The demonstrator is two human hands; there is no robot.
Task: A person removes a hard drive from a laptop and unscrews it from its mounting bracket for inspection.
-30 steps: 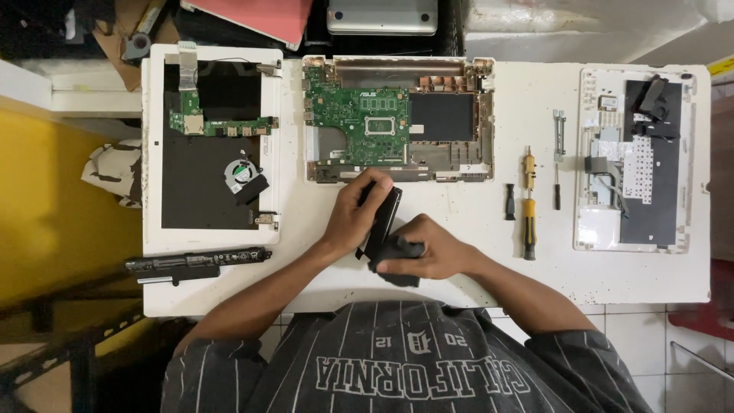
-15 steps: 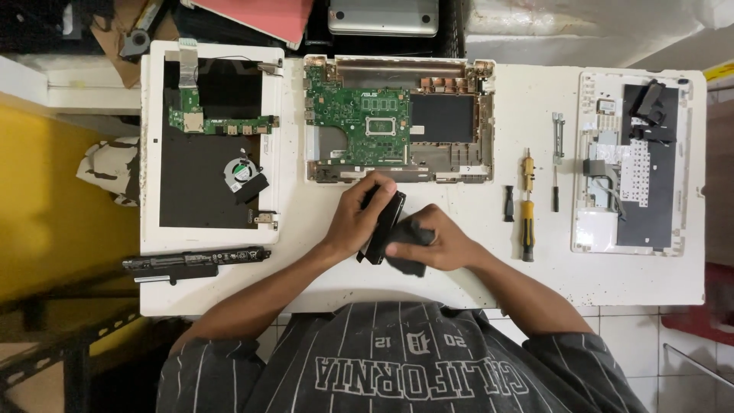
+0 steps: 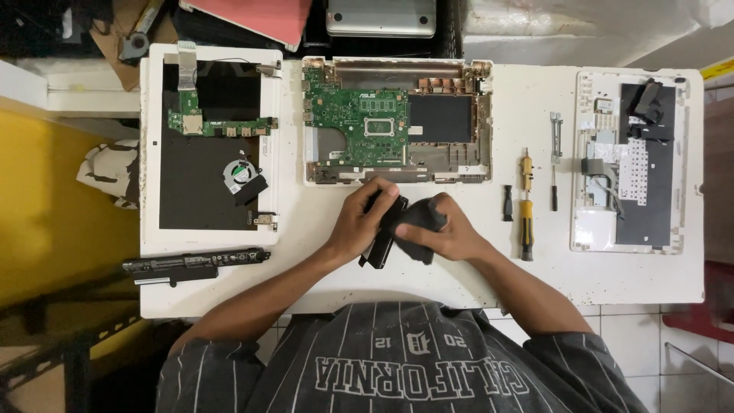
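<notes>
My left hand (image 3: pixel 359 222) grips a flat black rectangular part (image 3: pixel 380 246), tilted on edge over the white table (image 3: pixel 474 268). My right hand (image 3: pixel 451 233) presses a dark cloth (image 3: pixel 420 218) against that part. Both hands meet just below the opened laptop base (image 3: pixel 397 122) with its green circuit board (image 3: pixel 355 122). The upper half of the black part is hidden under my fingers and the cloth.
A white laptop lid with a small board and fan (image 3: pixel 210 145) lies at left, a long black battery (image 3: pixel 195 264) below it. Screwdrivers (image 3: pixel 526 206) lie right of my hands. A keyboard panel (image 3: pixel 634 160) lies at far right.
My right hand with the cloth has moved up along the black part, from its lower end toward its top. The left hand keeps its grip.
</notes>
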